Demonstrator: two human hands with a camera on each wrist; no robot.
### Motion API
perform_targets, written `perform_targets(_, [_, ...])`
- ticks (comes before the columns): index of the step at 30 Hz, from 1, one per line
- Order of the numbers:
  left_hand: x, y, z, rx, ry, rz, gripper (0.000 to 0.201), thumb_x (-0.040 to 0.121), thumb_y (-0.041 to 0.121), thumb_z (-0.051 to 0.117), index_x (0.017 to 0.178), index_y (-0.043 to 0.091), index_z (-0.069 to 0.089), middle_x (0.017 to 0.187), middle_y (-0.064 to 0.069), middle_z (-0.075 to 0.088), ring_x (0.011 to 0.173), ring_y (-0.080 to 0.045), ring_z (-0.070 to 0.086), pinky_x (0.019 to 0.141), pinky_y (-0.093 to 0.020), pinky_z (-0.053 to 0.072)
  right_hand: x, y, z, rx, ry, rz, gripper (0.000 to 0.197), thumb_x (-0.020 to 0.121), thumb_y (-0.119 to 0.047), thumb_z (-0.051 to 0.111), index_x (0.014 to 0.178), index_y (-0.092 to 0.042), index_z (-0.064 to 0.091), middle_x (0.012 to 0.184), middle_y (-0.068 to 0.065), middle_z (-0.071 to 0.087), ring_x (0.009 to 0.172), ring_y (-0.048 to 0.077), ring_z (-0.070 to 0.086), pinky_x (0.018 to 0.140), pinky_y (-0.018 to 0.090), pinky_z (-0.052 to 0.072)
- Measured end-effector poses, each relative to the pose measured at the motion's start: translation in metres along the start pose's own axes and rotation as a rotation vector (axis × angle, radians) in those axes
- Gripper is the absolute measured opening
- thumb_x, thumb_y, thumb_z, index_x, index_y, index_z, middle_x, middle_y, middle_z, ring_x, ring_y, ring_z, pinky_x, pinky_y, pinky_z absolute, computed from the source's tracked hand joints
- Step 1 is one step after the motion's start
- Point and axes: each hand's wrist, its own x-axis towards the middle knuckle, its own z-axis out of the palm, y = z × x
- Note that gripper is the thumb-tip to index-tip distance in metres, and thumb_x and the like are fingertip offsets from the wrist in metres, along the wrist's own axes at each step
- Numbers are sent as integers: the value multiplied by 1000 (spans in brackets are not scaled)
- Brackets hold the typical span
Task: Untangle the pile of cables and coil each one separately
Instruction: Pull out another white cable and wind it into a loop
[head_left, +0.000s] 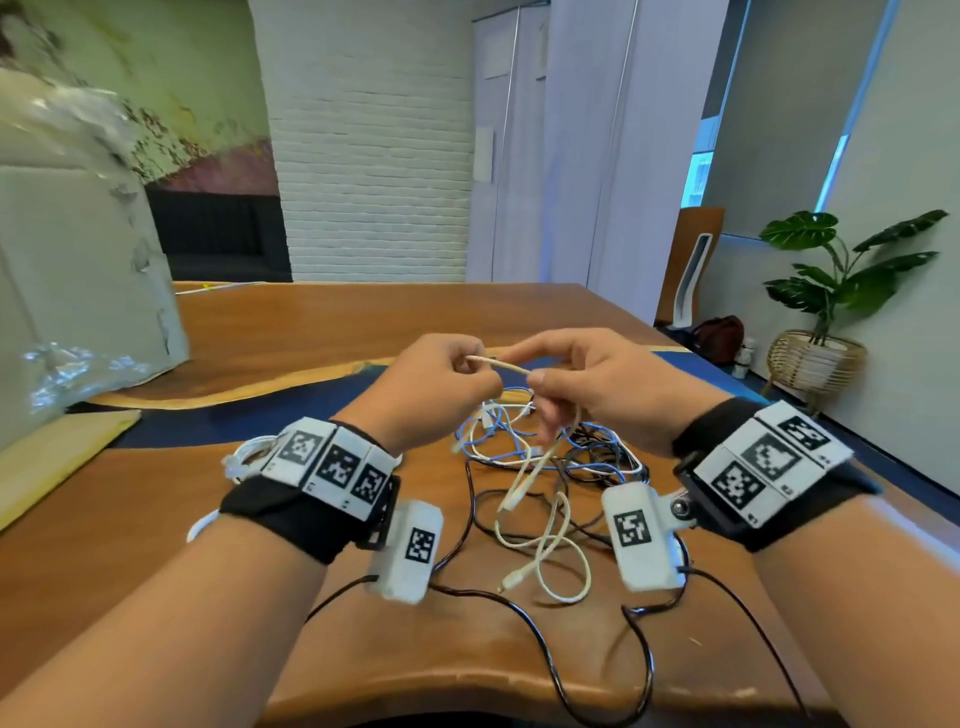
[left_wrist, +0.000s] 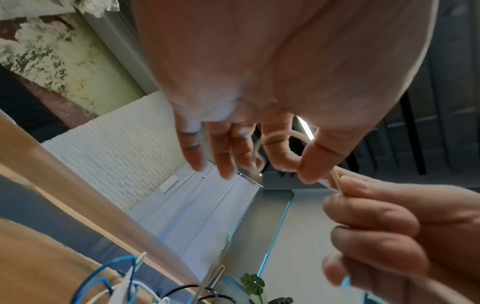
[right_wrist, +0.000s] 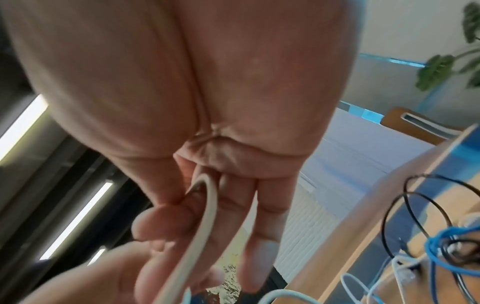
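Both hands are raised over the wooden table with a cream cable stretched between them. My left hand pinches one end; the left wrist view shows the cable looped around its index finger. My right hand grips the same cable, which crosses its palm in the right wrist view. Below the hands the cream cable hangs down and lies in loose loops on the table. Behind the loops sits a tangle of blue, white and black cables.
A white cable bundle lies beside my left wrist. At the left stand a large cardboard box with plastic wrap and a yellow envelope. A potted plant stands off the table's right edge. Thin black wires cross the near table edge.
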Motion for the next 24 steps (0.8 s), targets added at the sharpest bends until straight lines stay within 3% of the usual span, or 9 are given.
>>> perform_targets(2, [-2, -2, 3, 79, 0, -35, 8, 87, 13, 64, 84, 19, 65, 80, 2, 64, 65, -13, 53, 60, -29, 42, 0, 0, 3, 72, 87, 12, 25, 104, 2, 47, 121, -8, 62, 61, 11, 57, 56, 28, 65, 59, 32, 56])
perform_targets(4, [-5, -2, 6, 94, 108, -59, 27, 87, 15, 63, 111, 28, 64, 111, 2, 59, 95, -15, 59, 79, -31, 46, 3, 3, 7, 40, 201, 20, 23, 102, 7, 43, 105, -10, 59, 61, 13, 56, 56, 29, 63, 60, 38, 57])
perform_targets(6, [-8, 4, 6, 86, 144, -33, 37, 89, 21, 62, 124, 31, 57, 117, 6, 57, 106, -14, 57, 89, -32, 46, 8, 6, 12, -22, 299, 28, 29, 96, 9, 40, 91, -14, 56, 59, 11, 57, 61, 28, 62, 61, 39, 57])
perform_targets(9, [-13, 15, 13, 203, -154, -30, 32, 81, 46, 58, 110, 34, 64, 109, 13, 69, 104, -12, 64, 91, -37, 53, 15, 7, 23, -72, 381, 26, 34, 90, 9, 39, 84, -16, 60, 56, 3, 61, 55, 16, 62, 62, 37, 56])
perform_targets(11, [-16, 19, 18, 263, -244, -43, 27, 79, 44, 59, 102, 30, 63, 99, 10, 71, 94, -16, 66, 85, -41, 56, 17, 7, 29, -85, 432, 29, 34, 90, 6, 39, 86, -15, 66, 59, 2, 66, 57, 14, 63, 64, 38, 59])
perform_targets(13, [-14, 16, 19, 248, -199, -36, 12, 87, 30, 62, 99, 31, 64, 85, 7, 72, 82, -16, 63, 74, -36, 54, 18, 7, 32, -88, 486, 17, 33, 95, 1, 41, 90, -16, 68, 65, 3, 70, 67, 18, 67, 74, 43, 61])
perform_targets(17, [-15, 9, 17, 156, -111, -62, 35, 93, 12, 52, 107, 37, 72, 67, 11, 67, 52, -5, 47, 54, -26, 38, 15, 4, 33, -34, 490, -29, 30, 101, -10, 42, 96, -16, 71, 75, 5, 72, 72, 19, 67, 74, 41, 58])
perform_targets(20, [-17, 10, 11, -42, 30, -117, 36, 88, 10, 45, 70, 20, 75, 59, -1, 51, 49, -15, 38, 53, -31, 32, 8, 3, 27, -61, 451, -96, 36, 98, -11, 40, 94, -17, 75, 76, 7, 72, 77, 29, 67, 75, 46, 56])
perform_targets(24, [-20, 15, 2, -543, -52, -132, 25, 73, 18, 45, 52, 10, 57, 53, -8, 36, 49, -22, 37, 56, -33, 36, 7, 9, 22, -253, 457, -153, 33, 96, -7, 50, 84, -29, 72, 79, -7, 52, 66, 7, 49, 66, 30, 41])
